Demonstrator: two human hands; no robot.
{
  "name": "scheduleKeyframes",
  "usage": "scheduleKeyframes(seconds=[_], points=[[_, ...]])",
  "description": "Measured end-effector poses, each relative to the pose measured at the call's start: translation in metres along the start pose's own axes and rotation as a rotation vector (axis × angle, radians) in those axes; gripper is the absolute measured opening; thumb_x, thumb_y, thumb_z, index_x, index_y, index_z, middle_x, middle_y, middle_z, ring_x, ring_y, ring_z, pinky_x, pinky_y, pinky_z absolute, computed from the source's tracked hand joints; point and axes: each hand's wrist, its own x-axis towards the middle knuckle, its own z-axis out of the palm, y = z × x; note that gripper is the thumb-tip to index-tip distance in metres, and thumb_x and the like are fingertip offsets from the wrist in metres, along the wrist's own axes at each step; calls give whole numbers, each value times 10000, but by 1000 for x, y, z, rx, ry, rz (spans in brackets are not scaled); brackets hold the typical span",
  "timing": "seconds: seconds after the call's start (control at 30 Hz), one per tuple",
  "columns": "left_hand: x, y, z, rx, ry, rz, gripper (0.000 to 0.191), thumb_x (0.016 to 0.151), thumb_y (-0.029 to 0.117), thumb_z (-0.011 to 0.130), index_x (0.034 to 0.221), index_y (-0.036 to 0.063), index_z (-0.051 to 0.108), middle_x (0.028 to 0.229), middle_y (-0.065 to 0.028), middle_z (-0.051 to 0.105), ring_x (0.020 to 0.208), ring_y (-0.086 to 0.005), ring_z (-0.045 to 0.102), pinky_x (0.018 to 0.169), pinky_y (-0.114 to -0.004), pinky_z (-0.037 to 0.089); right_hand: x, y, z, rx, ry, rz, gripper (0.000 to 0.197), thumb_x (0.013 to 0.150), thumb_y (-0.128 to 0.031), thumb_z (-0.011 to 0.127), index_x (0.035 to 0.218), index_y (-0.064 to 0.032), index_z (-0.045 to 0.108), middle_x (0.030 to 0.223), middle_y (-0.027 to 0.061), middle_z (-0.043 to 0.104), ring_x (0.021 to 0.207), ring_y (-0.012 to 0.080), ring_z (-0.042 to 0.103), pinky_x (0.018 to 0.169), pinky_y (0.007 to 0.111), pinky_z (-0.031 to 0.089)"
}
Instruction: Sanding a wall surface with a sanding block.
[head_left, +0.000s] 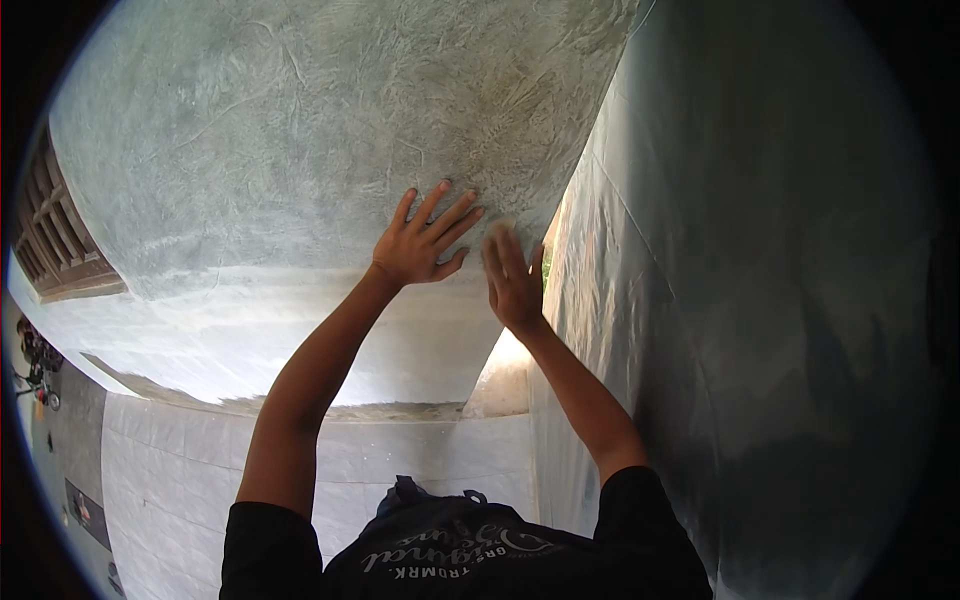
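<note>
In front of me rises a grey plastered wall (315, 150) with a mottled, creased surface. My left hand (421, 244) lies against it with fingers spread, holding nothing. To its right, my right hand (516, 281) is raised near the wall's right edge, its fingers extended and their tips blurred. I see nothing in that hand, and whether its palm touches the wall I cannot tell. Just beyond it hangs a grey plastic sheet (675, 262), wrinkled and shiny where light strikes it. A narrow bright gap separates part of the sheet from the wall edge.
A wooden window frame with slats (64, 225) is set in the wall at far left. Below, a pale grey sheet (187, 457) covers the floor along the wall base. Past it, a wheeled vehicle (41, 367), partly cut off, stands at the left rim.
</note>
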Motion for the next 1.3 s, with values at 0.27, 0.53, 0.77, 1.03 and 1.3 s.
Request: scheduleKeyframes(seconds=[0.27, 0.53, 0.77, 1.03, 1.3], points=[[5, 4, 5, -28, 27, 23, 672, 872, 508, 579, 1493, 291, 440, 1593, 38, 351, 1474, -256, 315, 1169, -553, 211, -43, 2, 23, 24, -83, -70, 462, 970, -185, 543, 1404, -38, 490, 1498, 173, 431, 1384, 348, 423, 1120, 666, 183], [8, 4, -3, -58, 15, 4, 715, 852, 488, 612, 1493, 219, 443, 1592, 37, 352, 1473, -245, 319, 1166, -529, 245, -33, 5, 21, 36, -42, -104, 455, 1003, -184, 483, 1436, -45, 463, 1503, 176, 430, 1385, 342, 428, 1138, 654, 127], [6, 1, -11, -43, -7, -2, 732, 837, 474, 632, 1491, 203, 443, 1588, 38, 358, 1471, -243, 322, 1177, -518, 237, 0, 0, 8, 79, 18, -20, 443, 1013, -184, 478, 1434, -46, 471, 1516, 163, 424, 1398, 335, 418, 1137, 662, 115], [4, 1, -9, -49, 2, -13, 740, 830, 460, 640, 1492, 195, 440, 1580, 32, 372, 1463, -250, 338, 1179, -520, 232, -6, 1, 4, 88, -49, 9, 468, 1010, -188, 467, 1451, -34, 437, 1536, 175, 392, 1409, 362, 397, 1137, 663, 138], [1, 3, -5, -42, 4, -8, 757, 814, 459, 656, 1494, 205, 438, 1582, 33, 370, 1464, -248, 337, 1173, -521, 248, -35, -2, 14, 73, -88, -59, 464, 987, -175, 481, 1424, -19, 471, 1521, 152, 417, 1391, 312, 429, 1128, 636, 210]])
